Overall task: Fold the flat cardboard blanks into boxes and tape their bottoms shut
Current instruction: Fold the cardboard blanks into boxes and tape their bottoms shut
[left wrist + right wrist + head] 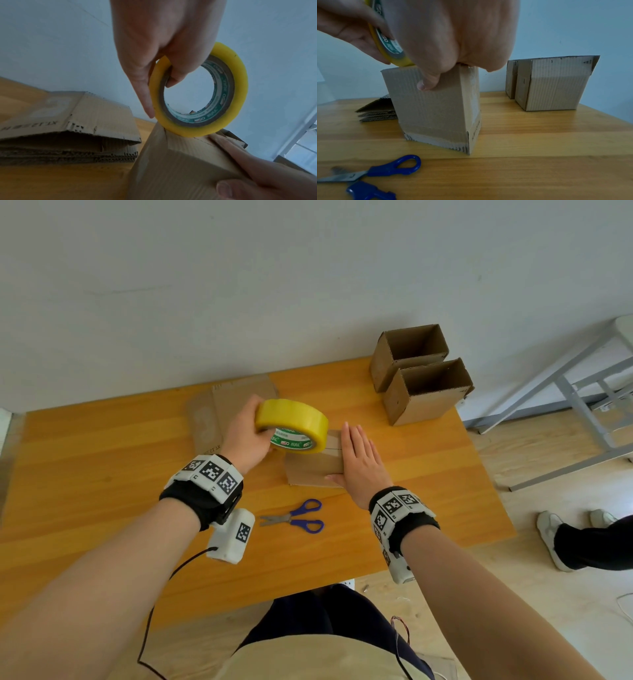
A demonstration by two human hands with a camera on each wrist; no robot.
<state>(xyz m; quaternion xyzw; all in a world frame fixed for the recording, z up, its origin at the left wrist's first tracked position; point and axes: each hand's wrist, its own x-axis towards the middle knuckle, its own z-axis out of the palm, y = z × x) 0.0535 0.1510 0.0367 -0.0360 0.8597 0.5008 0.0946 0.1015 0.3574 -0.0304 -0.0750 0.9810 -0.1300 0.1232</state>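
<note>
A folded cardboard box stands upside down in the middle of the wooden table, its closed bottom flaps facing up. My left hand grips a yellow tape roll, thumb through the core, and holds its edge against the top of the box. My right hand lies flat on the box top, fingers straight, thumb down the near side. A stack of flat cardboard blanks lies behind my left hand.
Two finished open boxes stand at the table's far right corner. Blue-handled scissors lie shut on the table near my wrists. A metal frame and another person's feet are right of the table.
</note>
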